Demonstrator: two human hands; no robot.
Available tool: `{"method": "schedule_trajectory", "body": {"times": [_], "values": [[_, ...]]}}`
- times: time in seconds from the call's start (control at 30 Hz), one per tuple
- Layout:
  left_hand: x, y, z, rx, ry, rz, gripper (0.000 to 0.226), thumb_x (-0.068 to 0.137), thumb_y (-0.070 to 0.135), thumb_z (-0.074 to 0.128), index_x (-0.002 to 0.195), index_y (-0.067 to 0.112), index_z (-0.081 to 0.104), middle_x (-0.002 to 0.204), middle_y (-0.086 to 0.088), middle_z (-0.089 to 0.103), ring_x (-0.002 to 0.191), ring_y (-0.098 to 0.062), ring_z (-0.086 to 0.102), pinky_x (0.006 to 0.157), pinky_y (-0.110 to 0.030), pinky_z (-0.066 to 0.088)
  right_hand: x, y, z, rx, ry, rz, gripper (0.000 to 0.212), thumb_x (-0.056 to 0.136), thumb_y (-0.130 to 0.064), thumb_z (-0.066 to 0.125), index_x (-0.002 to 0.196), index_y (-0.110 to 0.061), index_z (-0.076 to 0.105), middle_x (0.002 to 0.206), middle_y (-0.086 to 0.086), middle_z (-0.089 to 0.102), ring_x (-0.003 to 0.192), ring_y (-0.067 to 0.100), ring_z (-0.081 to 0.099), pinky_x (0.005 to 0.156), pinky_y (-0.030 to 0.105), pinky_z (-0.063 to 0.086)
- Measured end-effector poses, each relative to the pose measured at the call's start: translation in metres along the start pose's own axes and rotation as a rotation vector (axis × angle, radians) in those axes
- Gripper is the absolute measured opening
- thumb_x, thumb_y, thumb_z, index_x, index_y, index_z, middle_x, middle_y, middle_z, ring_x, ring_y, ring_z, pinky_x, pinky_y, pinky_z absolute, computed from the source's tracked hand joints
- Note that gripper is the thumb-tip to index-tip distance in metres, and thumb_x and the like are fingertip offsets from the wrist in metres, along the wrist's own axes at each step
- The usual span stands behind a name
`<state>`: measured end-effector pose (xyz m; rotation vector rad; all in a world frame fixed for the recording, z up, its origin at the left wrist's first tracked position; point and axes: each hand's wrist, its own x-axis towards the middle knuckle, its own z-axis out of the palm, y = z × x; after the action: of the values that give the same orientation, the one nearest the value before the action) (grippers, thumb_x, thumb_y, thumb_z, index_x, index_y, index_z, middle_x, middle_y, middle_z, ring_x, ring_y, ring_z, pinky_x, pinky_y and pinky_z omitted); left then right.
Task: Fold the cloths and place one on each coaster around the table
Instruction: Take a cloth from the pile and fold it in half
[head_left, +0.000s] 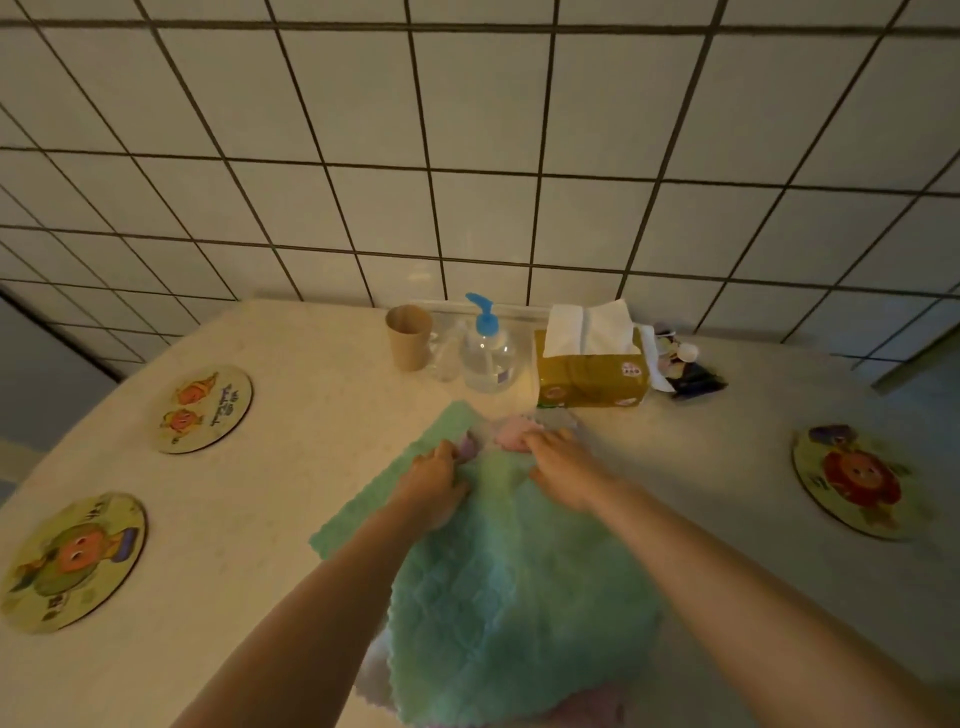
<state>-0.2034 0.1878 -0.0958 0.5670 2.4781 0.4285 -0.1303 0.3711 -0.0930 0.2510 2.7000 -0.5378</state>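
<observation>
Two hands work at the far edge of a green cloth (519, 587) that lies spread on the table (311, 415), on top of other cloths: a white one (371, 670) peeks out at its near left edge, a pink one (514, 434) shows past its far edge, and a bit of purple one (467, 448) sits between the hands. The left hand (434, 480) has its fingers curled onto the green cloth's far edge, gripping the fabric, where a flap of it runs out to the left. The right hand (563, 465) lies on the same edge with fingers bent over the fabric near the pink cloth; whether it pinches the cloth or only presses on it cannot be told. Three round coasters with cartoon prints lie bare around the table: one far left (205, 408), one near left (72, 561), one at the right (857, 480), all well apart from the cloths. Against the tiled wall (467, 156) stand a paper cup (409, 336), a pump bottle (485, 348) with a blue head, and a yellow tissue box (592, 371) with a tissue sticking up, in a row left to right. A small dark packet (693, 376) lies just right of the box.
</observation>
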Motion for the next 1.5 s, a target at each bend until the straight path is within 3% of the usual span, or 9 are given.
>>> {"method": "schedule_trajectory", "body": {"times": [0.17, 0.47, 0.53, 0.67, 0.8, 1.03, 1.2, 1.37, 1.5], "values": [[0.007, -0.008, -0.015, 0.066, 0.019, 0.075, 0.037, 0.079, 0.030, 0.069, 0.111, 0.015, 0.063, 0.111, -0.010, 0.062, 0.104, -0.028, 0.055, 0.085, -0.032, 0.044, -0.002, 0.007, -0.012, -0.072, 0.090, -0.065, 0.043, 0.091, -0.031, 0.058, 0.130, -0.017, 0.048, 0.135, 0.008, 0.052, 0.122, 0.027, 0.047, 0.100, 0.038, 0.038], [-0.033, -0.018, -0.057, -0.035, 0.263, 0.245, 0.011, 0.083, 0.022, 0.067, 0.091, 0.015, 0.063, 0.088, -0.002, 0.062, 0.080, -0.020, 0.056, 0.067, -0.027, 0.040, -0.049, 0.019, -0.040, -0.122, 0.347, -0.087, 0.022, 0.093, -0.028, 0.055, 0.109, -0.014, 0.057, 0.112, 0.004, 0.059, 0.101, 0.022, 0.055, 0.072, 0.029, 0.034], [-0.052, -0.018, -0.064, -0.142, 0.299, 0.263, 0.006, 0.087, 0.020, 0.062, 0.088, 0.018, 0.057, 0.077, 0.002, 0.058, 0.070, -0.017, 0.053, 0.058, -0.022, 0.038, -0.069, 0.013, -0.044, -0.012, 0.467, -0.105, 0.016, 0.092, -0.029, 0.056, 0.101, -0.016, 0.056, 0.101, 0.001, 0.063, 0.091, 0.020, 0.058, 0.071, 0.031, 0.042], [-0.097, -0.025, -0.081, -0.343, 0.327, 0.255, 0.008, 0.090, 0.024, 0.063, 0.089, 0.018, 0.057, 0.062, 0.002, 0.054, 0.057, -0.013, 0.045, 0.052, -0.020, 0.036, -0.105, -0.016, -0.058, 0.476, 0.484, -0.130, 0.008, 0.090, -0.022, 0.062, 0.091, -0.017, 0.055, 0.086, 0.000, 0.063, 0.078, 0.014, 0.060, 0.070, 0.034, 0.049], [-0.150, -0.049, -0.103, -0.598, 0.283, 0.214, 0.009, 0.085, 0.026, 0.070, 0.086, 0.017, 0.067, 0.075, -0.005, 0.068, 0.065, -0.015, 0.060, 0.060, -0.023, 0.049, -0.130, -0.054, -0.067, 0.672, 0.525, -0.171, 0.009, 0.085, -0.023, 0.068, 0.089, -0.020, 0.061, 0.089, -0.003, 0.066, 0.084, 0.012, 0.064, 0.074, 0.030, 0.052], [-0.236, -0.137, -0.129, -0.821, 0.112, 0.213, 0.017, 0.083, 0.023, 0.069, 0.090, 0.008, 0.072, 0.087, -0.015, 0.070, 0.078, -0.022, 0.064, 0.072, -0.038, 0.050, -0.162, -0.152, -0.056, 0.712, 0.370, -0.231, 0.016, 0.083, -0.023, 0.071, 0.094, -0.011, 0.069, 0.089, 0.002, 0.070, 0.085, 0.014, 0.065, 0.078, 0.031, 0.052], [-0.290, -0.215, -0.145, -0.784, -0.125, 0.198, 0.046, 0.073, 0.044, 0.075, 0.095, 0.004, 0.071, 0.093, -0.015, 0.071, 0.080, -0.026, 0.065, 0.065, -0.029, 0.055, -0.184, -0.222, -0.033, 0.783, 0.146, -0.257, 0.013, 0.084, -0.016, 0.070, 0.095, -0.008, 0.070, 0.095, 0.009, 0.072, 0.084, 0.013, 0.068, 0.077, 0.031, 0.055], [-0.332, -0.288, -0.167, -0.758, -0.406, 0.152, 0.033, 0.089, 0.025, 0.066, 0.111, 0.001, 0.067, 0.114, -0.023, 0.067, 0.101, -0.037, 0.064, 0.080, -0.036, 0.057, -0.201, -0.288, 0.003, 0.815, -0.038, -0.242, 0.018, 0.084, -0.011, 0.068, 0.100, -0.002, 0.067, 0.097, 0.007, 0.071, 0.087, 0.007, 0.066, 0.079, 0.020, 0.052], [-0.351, -0.326, -0.182, -0.761, -0.568, 0.140, 0.029, 0.092, 0.016, 0.059, 0.115, -0.002, 0.065, 0.116, -0.023, 0.065, 0.100, -0.031, 0.066, 0.080, -0.034, 0.057, -0.204, -0.325, 0.026, 0.959, -0.162, -0.196, 0.009, 0.085, -0.005, 0.066, 0.093, -0.008, 0.068, 0.086, 0.001, 0.072, 0.076, 0.008, 0.068, 0.064, 0.018, 0.053]]}}
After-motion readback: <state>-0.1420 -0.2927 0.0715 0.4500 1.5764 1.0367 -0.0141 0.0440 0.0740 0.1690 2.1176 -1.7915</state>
